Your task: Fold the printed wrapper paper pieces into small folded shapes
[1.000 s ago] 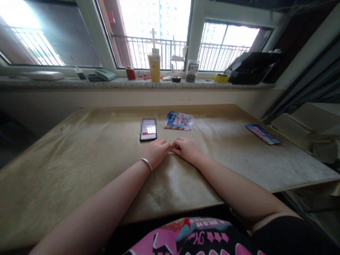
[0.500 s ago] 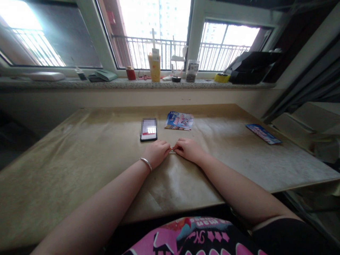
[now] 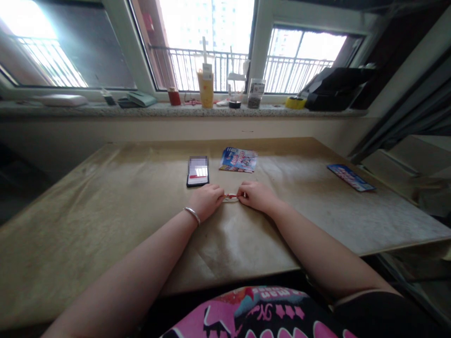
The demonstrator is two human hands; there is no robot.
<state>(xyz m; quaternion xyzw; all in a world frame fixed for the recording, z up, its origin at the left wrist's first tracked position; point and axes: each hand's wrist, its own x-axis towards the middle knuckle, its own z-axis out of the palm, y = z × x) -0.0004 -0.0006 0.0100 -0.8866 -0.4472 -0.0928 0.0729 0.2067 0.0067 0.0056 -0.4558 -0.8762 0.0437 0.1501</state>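
Between the left hand [image 3: 206, 199] and the right hand [image 3: 256, 196], a small white-and-red item [image 3: 230, 197] is held by its two ends. Its long axis is laid crosswise, running from one hand to the other; one end is pointed at each hand, and both tips are hidden by the fingers. Which end is the front cannot be told. Both hands are closed, each pinched onto its own end of the item, knuckles up, with a short span left exposed in the gap. Whether the item is touching the surface [image 3: 141, 211] cannot be determined.

A silver bracelet [image 3: 192, 216] is worn at the left wrist. Just beyond the left hand, a phone [image 3: 198, 176] is laid face up, its long axis directed away from the person. Beyond the gap between the hands, a stack of printed sheets [image 3: 238, 159] is placed, slightly fanned. Well to the right of the right hand, a blue printed leaflet [image 3: 350, 177] is set obliquely.
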